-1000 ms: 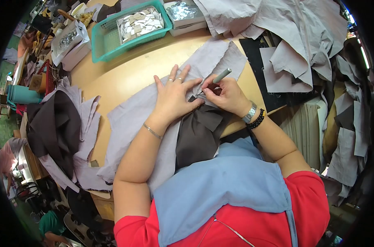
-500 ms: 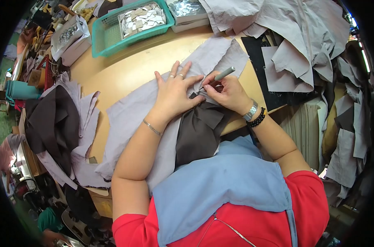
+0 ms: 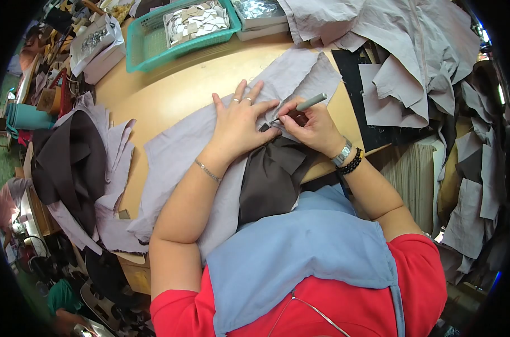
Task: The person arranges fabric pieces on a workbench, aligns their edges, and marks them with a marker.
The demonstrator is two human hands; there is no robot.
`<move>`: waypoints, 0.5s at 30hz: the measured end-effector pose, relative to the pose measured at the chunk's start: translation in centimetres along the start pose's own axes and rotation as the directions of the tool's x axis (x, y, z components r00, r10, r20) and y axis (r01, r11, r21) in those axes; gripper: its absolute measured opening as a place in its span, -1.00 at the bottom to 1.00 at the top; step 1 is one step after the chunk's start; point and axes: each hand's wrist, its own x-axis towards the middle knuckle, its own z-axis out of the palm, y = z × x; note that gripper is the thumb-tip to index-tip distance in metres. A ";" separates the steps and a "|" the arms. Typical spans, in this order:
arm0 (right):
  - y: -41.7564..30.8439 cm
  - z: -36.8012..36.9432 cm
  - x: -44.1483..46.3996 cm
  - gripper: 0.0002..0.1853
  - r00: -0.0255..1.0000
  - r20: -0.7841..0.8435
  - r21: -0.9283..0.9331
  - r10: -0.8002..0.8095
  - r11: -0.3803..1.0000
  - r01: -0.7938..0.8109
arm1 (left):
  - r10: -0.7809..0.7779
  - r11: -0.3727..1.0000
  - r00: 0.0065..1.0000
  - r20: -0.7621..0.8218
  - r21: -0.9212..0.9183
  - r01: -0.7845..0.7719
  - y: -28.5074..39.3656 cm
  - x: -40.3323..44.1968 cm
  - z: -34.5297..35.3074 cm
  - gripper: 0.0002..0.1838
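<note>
My right hand (image 3: 310,126) is closed around a grey-green pen (image 3: 312,101), gripped near its lower end. The pen's tip points down and left at the cloth. My left hand (image 3: 241,124) lies spread on light grey-lilac fabric (image 3: 179,149), thumb and forefinger apart. Between them sits a small dark piece (image 3: 264,127), too small to name and partly covered by the thumb. Dark brown fabric (image 3: 270,180) is bunched just below both hands and hangs toward the blue apron (image 3: 300,241).
A teal basket (image 3: 144,49) with whitish pieces stands at the table's back. Beside it are boxes with small shiny parts (image 3: 260,10). Cloth piles lie left (image 3: 72,168) and right (image 3: 403,56). Another person's green sleeve (image 3: 64,296) shows at lower left.
The pen in my right hand has tilted a little farther to the right. My left hand stays in place on the fabric. The view has shifted slightly.
</note>
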 end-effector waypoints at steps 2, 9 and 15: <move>0.1 0.0 0.0 -0.88 1.000 -0.007 -0.008 -0.008 1.000 0.008 | 0.002 1.000 1.000 -0.001 0.004 -0.002 0.0 0.0 0.0 -0.34; 0.5 0.2 0.1 -0.89 0.998 -0.033 -0.008 -0.045 0.999 0.045 | 0.008 1.000 1.000 -0.006 0.009 -0.008 -0.1 0.0 0.1 -0.34; 1.0 0.1 0.1 -0.88 0.997 -0.037 -0.036 -0.067 0.997 0.066 | 0.008 1.000 1.000 -0.008 0.013 -0.008 -0.2 0.1 0.3 -0.35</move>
